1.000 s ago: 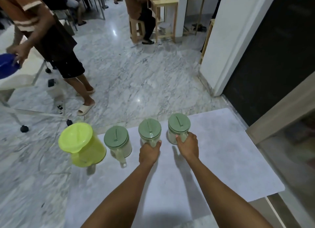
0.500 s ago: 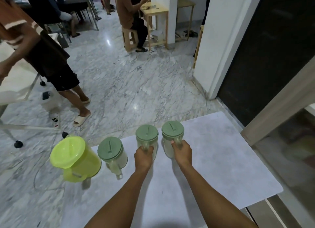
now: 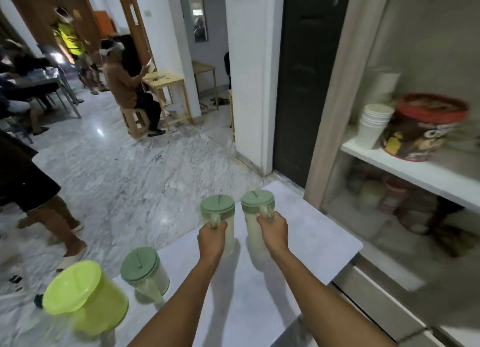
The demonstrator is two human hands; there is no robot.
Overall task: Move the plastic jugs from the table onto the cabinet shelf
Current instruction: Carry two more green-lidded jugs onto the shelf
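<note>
Two clear plastic jugs with sage-green lids hang in the air above the white table [image 3: 306, 245]. My left hand [image 3: 211, 239] grips the handle of the left jug [image 3: 219, 211]. My right hand [image 3: 272, 228] grips the handle of the right jug [image 3: 255, 209]. A third green-lidded jug [image 3: 144, 271] and a lime-green jug [image 3: 83, 294] stand on the table's left end. The cabinet shelf [image 3: 426, 172], white, lies to the right behind an open cabinet front.
On the shelf stand a stack of white cups [image 3: 374, 124] and a red-lidded tub [image 3: 426, 128]; more containers sit on the level below. A person's legs [image 3: 52, 216] stand close on the left. A seated person [image 3: 127, 87] and a small wooden table [image 3: 168, 87] are farther back.
Both hands have lifted their jugs off the table. The view has swung up and to the right, bringing the cabinet shelf into sight.
</note>
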